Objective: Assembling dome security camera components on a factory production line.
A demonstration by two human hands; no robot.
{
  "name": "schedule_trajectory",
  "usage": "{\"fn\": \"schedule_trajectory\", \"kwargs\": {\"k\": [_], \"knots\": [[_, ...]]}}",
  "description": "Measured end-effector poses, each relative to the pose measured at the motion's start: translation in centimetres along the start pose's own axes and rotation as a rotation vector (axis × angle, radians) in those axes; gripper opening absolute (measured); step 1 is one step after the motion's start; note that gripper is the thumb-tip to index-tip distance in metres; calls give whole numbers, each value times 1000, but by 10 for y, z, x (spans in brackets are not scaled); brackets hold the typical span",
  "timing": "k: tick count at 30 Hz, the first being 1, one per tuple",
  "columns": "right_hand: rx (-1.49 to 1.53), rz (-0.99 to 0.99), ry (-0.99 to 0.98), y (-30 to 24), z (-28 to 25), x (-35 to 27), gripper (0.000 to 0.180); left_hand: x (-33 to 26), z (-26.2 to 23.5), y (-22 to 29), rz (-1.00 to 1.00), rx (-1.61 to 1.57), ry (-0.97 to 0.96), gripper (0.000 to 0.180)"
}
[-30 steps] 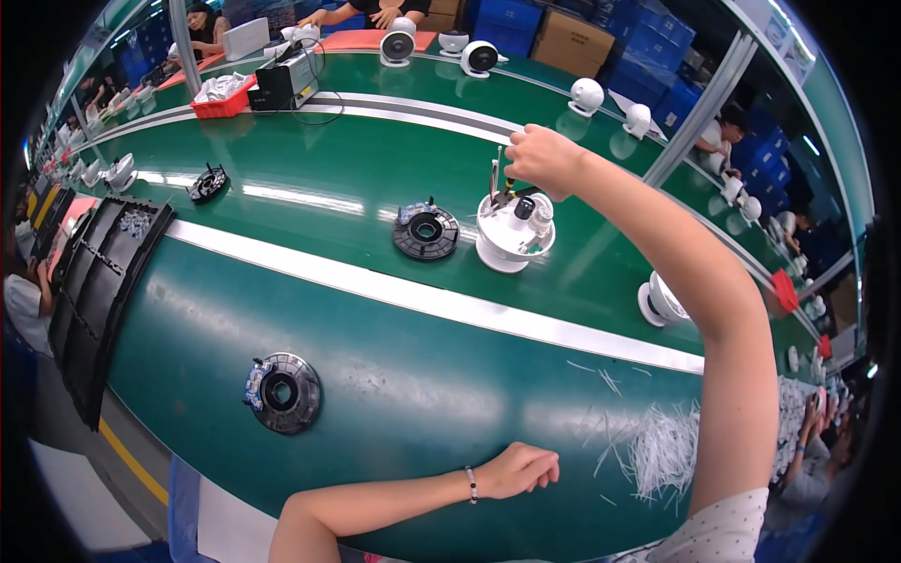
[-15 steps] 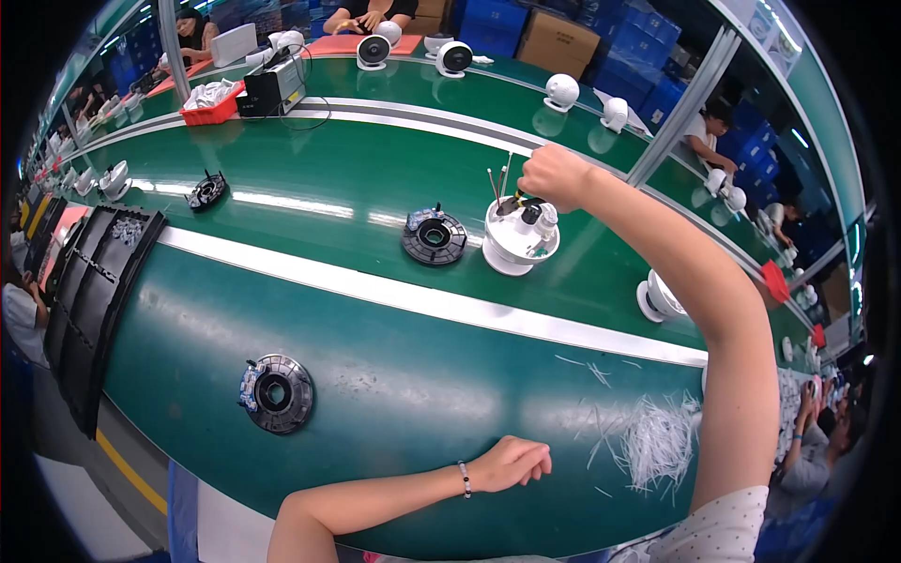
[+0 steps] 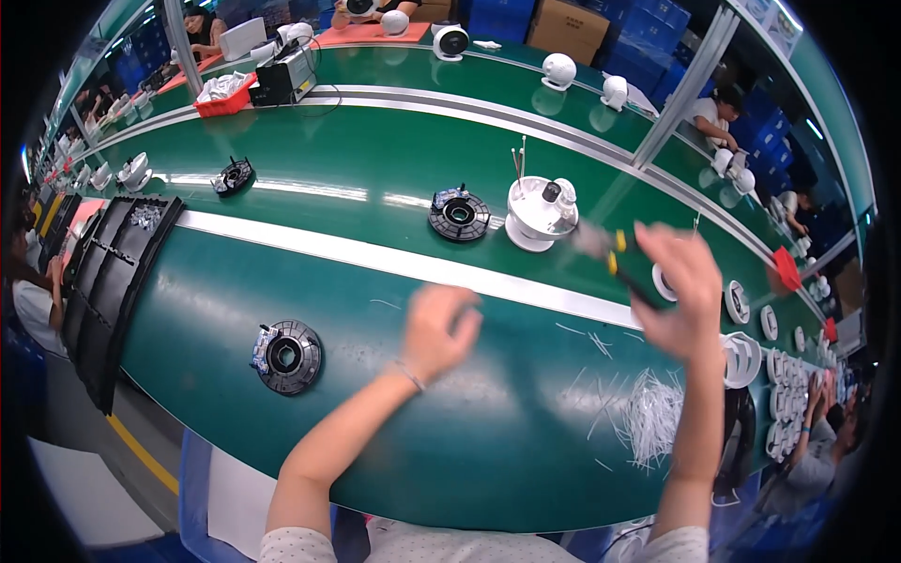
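Observation:
My right hand (image 3: 683, 286), smeared by motion, holds a pair of cutting pliers (image 3: 615, 253) with black and yellow handles. Their blurred jaws point toward a white round housing (image 3: 535, 225) on the far green belt but are apart from it. From that housing thin wires stand up, and a dark cylinder sits inside. Over the near table hovers my left hand (image 3: 439, 327), its thumb apart from its slightly bent fingers and nothing seen in it. A black round base with a blue part (image 3: 460, 214) lies beside the housing; a similar black base (image 3: 289, 357) rests on the near table.
Cut clear plastic strips (image 3: 651, 420) form a heap at the near right. A black tray (image 3: 122, 281) stands at the left edge. White housings (image 3: 739, 302) line the right side, and a red basket (image 3: 225, 98) sits at the back. Other people work around the line.
My right hand has drawn back from the white housing, toward me and to the right, with the pliers. My left hand has risen forward and left. A thin strip now lies near it.

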State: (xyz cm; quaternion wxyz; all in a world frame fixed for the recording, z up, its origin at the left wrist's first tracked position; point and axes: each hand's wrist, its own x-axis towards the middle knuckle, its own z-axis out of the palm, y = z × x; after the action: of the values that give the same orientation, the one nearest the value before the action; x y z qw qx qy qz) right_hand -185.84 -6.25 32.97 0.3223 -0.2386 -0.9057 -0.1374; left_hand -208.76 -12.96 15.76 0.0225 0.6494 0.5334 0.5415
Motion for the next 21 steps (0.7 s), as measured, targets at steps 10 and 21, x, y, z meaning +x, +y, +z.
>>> {"fn": "schedule_trajectory", "kwargs": {"k": [10, 21], "knots": [[468, 462, 60, -110, 44, -156, 50, 23, 22, 8, -111, -208, -132, 31], [777, 162, -163, -145, 94, -181, 52, 113, 63, -205, -595, 237, -92, 78]]}}
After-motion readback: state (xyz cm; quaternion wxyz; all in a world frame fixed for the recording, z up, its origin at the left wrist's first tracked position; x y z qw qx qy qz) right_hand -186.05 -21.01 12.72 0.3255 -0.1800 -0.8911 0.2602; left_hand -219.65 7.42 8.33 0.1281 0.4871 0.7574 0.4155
